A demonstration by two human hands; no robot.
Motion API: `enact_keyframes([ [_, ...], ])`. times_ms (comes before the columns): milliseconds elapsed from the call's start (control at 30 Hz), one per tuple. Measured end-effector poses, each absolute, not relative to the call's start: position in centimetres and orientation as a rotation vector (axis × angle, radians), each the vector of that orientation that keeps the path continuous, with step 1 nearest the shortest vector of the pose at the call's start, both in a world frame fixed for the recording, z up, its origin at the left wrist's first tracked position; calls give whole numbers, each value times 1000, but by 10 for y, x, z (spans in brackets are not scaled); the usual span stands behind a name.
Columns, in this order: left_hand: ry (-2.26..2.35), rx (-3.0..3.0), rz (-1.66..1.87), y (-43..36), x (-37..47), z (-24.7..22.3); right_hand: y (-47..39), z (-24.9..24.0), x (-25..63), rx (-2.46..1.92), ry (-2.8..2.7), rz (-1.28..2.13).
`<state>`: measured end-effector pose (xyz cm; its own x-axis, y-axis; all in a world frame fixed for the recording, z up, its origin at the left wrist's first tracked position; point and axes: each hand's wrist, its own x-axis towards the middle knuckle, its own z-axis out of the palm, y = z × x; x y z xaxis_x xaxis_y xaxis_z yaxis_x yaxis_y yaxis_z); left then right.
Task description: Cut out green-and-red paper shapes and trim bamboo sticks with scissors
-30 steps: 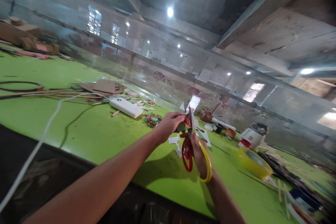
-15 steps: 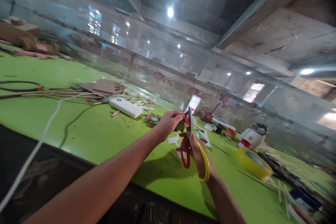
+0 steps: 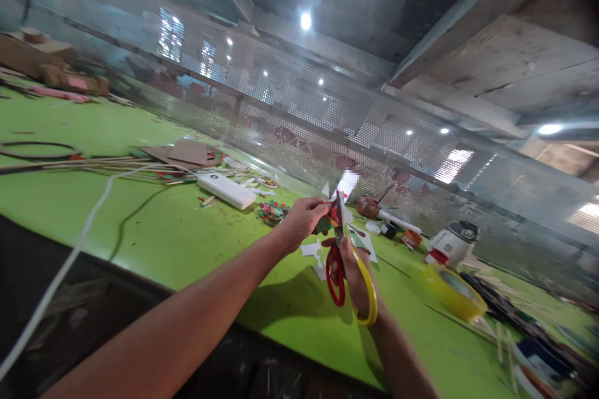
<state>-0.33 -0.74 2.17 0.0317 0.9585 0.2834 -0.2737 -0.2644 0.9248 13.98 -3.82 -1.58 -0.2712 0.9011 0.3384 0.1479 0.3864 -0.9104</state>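
Seen as I view the green bench (image 3: 187,255) remotely through the head camera, the scissors (image 3: 339,232) stand upright, points away from the wearer, just right of centre. Their two blades are grey metal and lie at a narrow angle; one handle loop is red, the other, larger one yellow. The right hand (image 3: 354,265) is closed around these loops, the thumb along the yellow one. The left hand (image 3: 299,223) pinches a small coloured piece (image 3: 324,225) between thumb and fingers, beside the blades. This piece is dark green towards the hand and orange-red near the metal; its full outline is hidden from me, and I cannot tell whether the blades bite into it. White scraps (image 3: 311,250) with cut-out edges lie beneath on the bench. Left of the hands I note a glossy red-and-green heap (image 3: 272,214); to the right, a yellow tape roll (image 3: 462,307).
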Motion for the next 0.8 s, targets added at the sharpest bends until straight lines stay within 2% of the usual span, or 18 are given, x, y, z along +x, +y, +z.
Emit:
enact_keyframes([
  [800,767,1192,1511,-17,3,24,-40,-17,137,-985,-1614,1063],
])
